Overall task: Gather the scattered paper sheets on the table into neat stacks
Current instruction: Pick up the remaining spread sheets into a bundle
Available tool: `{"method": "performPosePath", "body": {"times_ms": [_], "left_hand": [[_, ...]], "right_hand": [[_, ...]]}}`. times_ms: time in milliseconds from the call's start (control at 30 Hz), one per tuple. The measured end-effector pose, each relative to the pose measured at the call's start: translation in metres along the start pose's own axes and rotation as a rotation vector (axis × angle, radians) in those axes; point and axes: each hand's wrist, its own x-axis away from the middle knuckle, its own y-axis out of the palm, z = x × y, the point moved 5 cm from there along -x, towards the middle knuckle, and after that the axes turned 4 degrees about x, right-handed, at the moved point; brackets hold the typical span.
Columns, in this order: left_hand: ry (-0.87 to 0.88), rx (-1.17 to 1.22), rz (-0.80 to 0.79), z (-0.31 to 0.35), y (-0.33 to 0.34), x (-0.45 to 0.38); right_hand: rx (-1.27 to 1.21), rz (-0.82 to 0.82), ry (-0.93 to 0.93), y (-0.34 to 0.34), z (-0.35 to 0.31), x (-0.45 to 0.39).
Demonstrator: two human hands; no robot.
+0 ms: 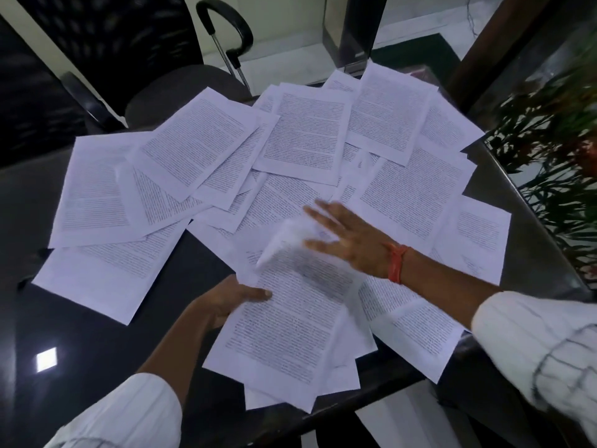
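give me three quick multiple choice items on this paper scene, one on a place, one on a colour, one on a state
1. Where is the office chair?
A. at the table's far side
B. on the table
C. under the person's right arm

2. What colour is the wrist band?
A. blue
B. orange-red
C. green

3. What is the left hand doing?
A. hanging idle
B. pointing at the plant
C. holding a stack of sheets

Answers:
1 A: the office chair stands beyond the table.
2 B: the wrist band on the right hand is orange-red.
3 C: the left hand has its thumb on the stack of sheets, gripping its edge.
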Motion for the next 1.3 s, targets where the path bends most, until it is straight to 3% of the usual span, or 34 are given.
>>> {"method": "performPosePath", "body": {"times_ms": [100,233,300,367,433,567,700,767,967,1133,1300], "left_hand": [[0.021,0.081,0.104,-0.005,-0.002,0.000],[0.153,0.168,0.174,-0.004,0.001,0.006],[0.250,0.248,0.162,0.003,0.006,0.021],[0.343,0.269,0.136,0.014,0.007,0.037],[0.428,0.223,0.130,0.032,0.005,0.053],[0.668,-0.013,0.167,0.080,0.005,0.086],[0.805,-0.168,0.115,0.112,0.006,0.110],[0.842,-0.195,0.125,0.120,0.004,0.112],[0.879,0.019,0.266,0.092,-0.011,0.102],[1.040,0.010,0.289,0.081,-0.009,0.140],[0.932,-0.137,0.343,0.053,-0.027,0.131]], "right_hand": [[-0.049,0.041,0.563,0.014,0.004,0.005],[-0.504,0.087,1.254,0.048,-0.032,0.053],[-0.799,0.160,1.479,0.052,-0.052,0.065],[-1.144,0.257,1.588,0.048,-0.061,0.068],[-1.427,0.295,1.483,0.041,-0.065,0.058],[-1.197,0.308,1.158,0.005,-0.043,0.033],[-1.452,0.278,0.954,-0.029,-0.020,0.007],[-1.515,0.338,0.834,-0.047,-0.018,-0.002],[-1.307,0.545,0.992,-0.071,-0.044,-0.011],[-1.153,0.684,0.698,-0.115,-0.082,-0.017],[-1.095,0.325,0.931,-0.061,-0.093,-0.017]]}}
